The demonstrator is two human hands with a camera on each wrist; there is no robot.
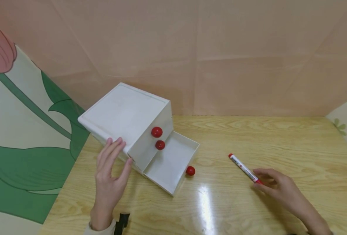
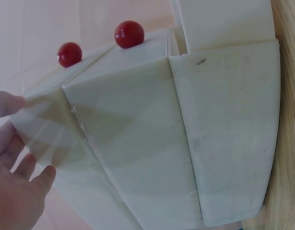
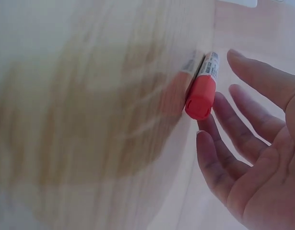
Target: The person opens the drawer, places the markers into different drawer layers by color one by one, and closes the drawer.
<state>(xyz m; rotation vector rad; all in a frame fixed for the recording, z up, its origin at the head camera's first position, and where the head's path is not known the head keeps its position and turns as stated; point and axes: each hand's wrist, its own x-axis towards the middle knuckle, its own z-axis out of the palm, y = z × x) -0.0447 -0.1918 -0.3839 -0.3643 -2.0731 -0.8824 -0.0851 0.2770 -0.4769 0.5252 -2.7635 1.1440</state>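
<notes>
A white drawer cabinet (image 1: 123,114) stands at the left of the table, its bottom drawer (image 1: 167,166) pulled out and bare inside. Round red knobs (image 2: 129,34) sit on the fronts of the upper two drawers, which are pushed in. My left hand (image 1: 110,173) lies along the cabinet's near side, fingers extended near the top edge. To the right, a red-and-white marker (image 1: 244,168) with a red cap lies on the table. My right hand (image 3: 262,148) is around the marker's near end, thumb and fingers spread apart on either side; no firm grip shows.
The wood-grain table (image 1: 279,140) meets a pinkish cloth backdrop (image 1: 220,58) behind. A flower-patterned panel (image 1: 29,163) borders the left side. Another red knob (image 1: 190,171) juts from the pulled-out drawer's front, toward the marker.
</notes>
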